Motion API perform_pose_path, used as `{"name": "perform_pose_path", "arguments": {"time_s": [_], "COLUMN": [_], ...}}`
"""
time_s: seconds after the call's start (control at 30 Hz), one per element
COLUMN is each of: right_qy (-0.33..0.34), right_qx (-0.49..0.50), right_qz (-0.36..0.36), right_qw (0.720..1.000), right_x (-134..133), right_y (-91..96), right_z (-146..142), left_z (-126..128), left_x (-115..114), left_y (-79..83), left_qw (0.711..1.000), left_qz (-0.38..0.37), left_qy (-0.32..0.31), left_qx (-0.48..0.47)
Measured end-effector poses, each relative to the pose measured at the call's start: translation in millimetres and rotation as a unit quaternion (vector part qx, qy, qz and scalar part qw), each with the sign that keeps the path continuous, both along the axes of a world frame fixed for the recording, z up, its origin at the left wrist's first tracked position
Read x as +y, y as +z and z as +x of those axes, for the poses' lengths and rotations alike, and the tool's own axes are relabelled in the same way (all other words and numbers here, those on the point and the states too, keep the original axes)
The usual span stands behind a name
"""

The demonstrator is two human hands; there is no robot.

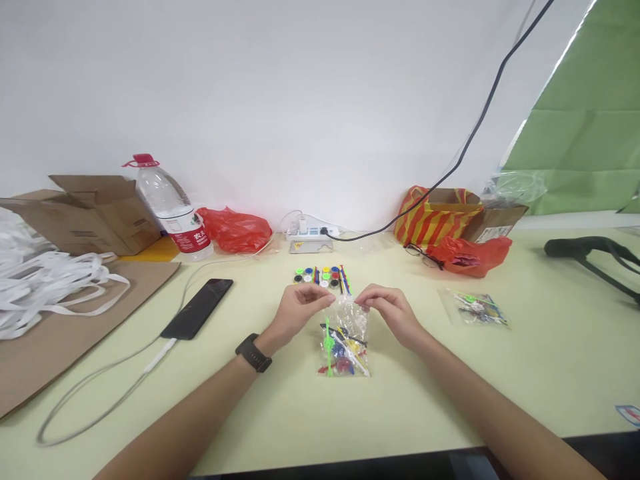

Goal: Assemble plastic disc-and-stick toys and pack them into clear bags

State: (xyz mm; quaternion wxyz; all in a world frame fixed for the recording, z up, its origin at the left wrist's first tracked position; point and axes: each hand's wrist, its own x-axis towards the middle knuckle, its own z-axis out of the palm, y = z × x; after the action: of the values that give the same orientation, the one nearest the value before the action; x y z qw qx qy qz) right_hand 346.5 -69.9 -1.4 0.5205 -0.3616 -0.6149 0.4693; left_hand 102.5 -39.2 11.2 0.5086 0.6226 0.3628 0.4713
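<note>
A small clear plastic bag (345,343) filled with colourful plastic parts lies on the pale yellow table (400,400) in front of me. My left hand (299,312), with a black watch on its wrist, pinches the bag's top left edge. My right hand (390,310) pinches the top right edge. Just beyond the bag sits a row of small coloured round pieces and sticks (324,277).
A second filled clear bag (475,308) lies to the right. A black phone (199,308) on a cable lies left, near brown cardboard (60,333) and white straps (45,283). At the back stand a water bottle (173,210), red bags (235,230), a power strip (311,233) and glasses (423,255).
</note>
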Motion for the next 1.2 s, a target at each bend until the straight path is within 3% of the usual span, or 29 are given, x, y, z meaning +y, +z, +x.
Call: {"name": "perform_pose_path", "arguments": {"time_s": [0.27,0.47,0.67,1.07,1.2], "right_qy": [-0.039,-0.017,0.001,-0.027,0.002], "right_qx": [0.019,-0.033,-0.023,-0.017,-0.003], "right_qz": [-0.04,-0.084,-0.072,-0.093,-0.102], "right_qw": [0.998,0.996,0.997,0.995,0.995], "right_x": [-4.3,-4.5,-6.0,-0.5,0.3], "right_y": [4.1,0.0,-0.1,-1.7,-1.8], "right_z": [-9.9,-19.2,-20.7,-7.7,-7.7], "left_z": [7.8,10.3,16.3,-0.4,-1.5], "left_x": [-5.3,-11.0,-16.1,1.2,0.8], "left_y": [-1.2,1.6,3.4,3.5,2.9], "left_qw": [0.999,0.999,0.998,0.995,0.994], "left_qz": [-0.025,-0.036,-0.045,-0.037,-0.031], "left_qy": [0.011,-0.001,-0.045,-0.07,-0.076], "left_qx": [-0.037,-0.019,0.003,0.06,0.065]}}
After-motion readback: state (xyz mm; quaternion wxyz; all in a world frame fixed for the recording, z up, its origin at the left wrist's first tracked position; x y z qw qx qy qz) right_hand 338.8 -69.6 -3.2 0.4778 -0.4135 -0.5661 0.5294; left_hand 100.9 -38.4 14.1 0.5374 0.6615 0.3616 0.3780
